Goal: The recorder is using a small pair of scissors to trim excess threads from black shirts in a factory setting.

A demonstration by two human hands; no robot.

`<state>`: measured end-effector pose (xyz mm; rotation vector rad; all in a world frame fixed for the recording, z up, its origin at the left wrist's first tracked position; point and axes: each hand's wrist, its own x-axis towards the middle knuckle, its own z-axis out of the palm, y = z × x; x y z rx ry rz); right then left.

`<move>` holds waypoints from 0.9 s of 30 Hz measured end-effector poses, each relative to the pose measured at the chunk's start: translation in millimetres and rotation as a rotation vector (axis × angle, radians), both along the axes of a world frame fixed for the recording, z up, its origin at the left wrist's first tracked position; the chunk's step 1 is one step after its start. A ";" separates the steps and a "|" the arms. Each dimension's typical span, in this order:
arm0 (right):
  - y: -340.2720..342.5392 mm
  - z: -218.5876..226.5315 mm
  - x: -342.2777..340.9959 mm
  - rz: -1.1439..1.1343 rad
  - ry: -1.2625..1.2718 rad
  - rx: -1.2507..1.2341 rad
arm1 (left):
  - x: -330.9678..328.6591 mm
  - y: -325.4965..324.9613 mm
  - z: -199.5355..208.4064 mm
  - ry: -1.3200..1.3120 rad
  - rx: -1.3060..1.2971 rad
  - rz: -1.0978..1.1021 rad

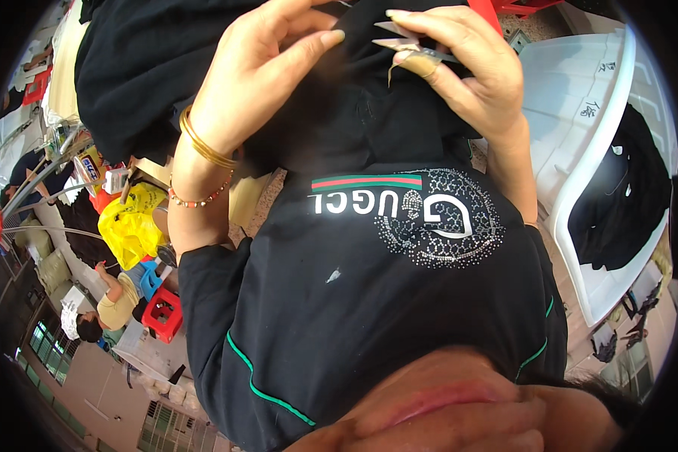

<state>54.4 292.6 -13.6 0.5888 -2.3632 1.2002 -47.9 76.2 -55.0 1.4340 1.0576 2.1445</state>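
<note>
In my right hand is a small pair of thread snips; the pointed blades stand apart and face left, and a bit of tan thread or tape hangs near my thumb. My left hand is just left of the blades. Its thumb stretches out, apart from the fingers, which the top edge partly cuts off. I see nothing held in it. Below and behind both hands lies black cloth, partly blurred, and more of the black fabric is bunched to the left.
At the right stands a large white plastic tub with a black garment inside. Toward the left are a yellow plastic bag, a red stool and a blue stool. Another person sits farther off.
</note>
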 end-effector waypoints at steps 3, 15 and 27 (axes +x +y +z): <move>-1.4 -20.1 -2.4 0.018 0.025 -0.022 | -1.0 3.4 -2.8 -0.057 0.018 -0.044; 25.5 6.9 12.8 0.012 -0.081 0.025 | 13.7 43.5 4.8 -0.008 0.083 -0.044; 31.9 -13.4 4.9 -0.042 0.134 0.092 | 37.3 16.6 66.8 -0.035 -0.879 0.318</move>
